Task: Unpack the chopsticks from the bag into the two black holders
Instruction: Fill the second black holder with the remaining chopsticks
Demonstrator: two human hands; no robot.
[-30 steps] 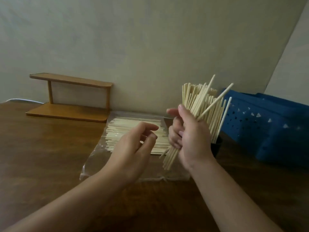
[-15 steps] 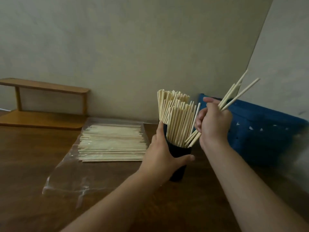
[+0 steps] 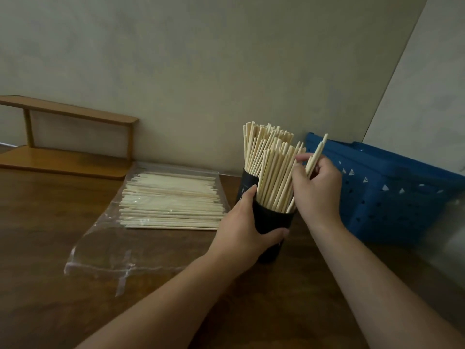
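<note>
Left hand [image 3: 241, 230]: wrapped round the near holder [image 3: 273, 222] from its 9 o'clock side, thumb at the rim, fingers curled under the front wall; it steadies the cup.
Right hand [image 3: 315, 190]: at the holder's 3 o'clock, fingers pinching a few sticks [image 3: 315, 157] that slant up toward 1 o'clock, their lower ends at the cup's mouth.
Near holder: black, standing on the table [image 3: 63, 285], packed with upright chopsticks [image 3: 274, 172] that fan a little at the top.
Far holder [image 3: 247, 182]: at 11 o'clock of the near one and touching or just behind it; also full, as far as shows.
Bag [image 3: 120, 248]: clear plastic, flat on the table at 9 o'clock of the holders, with a wide layer of loose sticks [image 3: 171, 200] lying on it.
Progress: judged part-way; many sticks remain at the bag.
Handling: each stick looks light, stiff and smooth, apt to slip or scatter from a loose bundle; a full cup is likely top-heavy.
Where to hold: pinch a small bundle near mid-length, ends roughly even, and feed the lower ends in while the other hand braces the cup low.
Risk: little room is left in the near cup; forcing sticks in could tip it.
Nearby: blue basket [image 3: 392, 195] at 3 o'clock, wooden shelf [image 3: 75, 162] at 10 o'clock.
</note>
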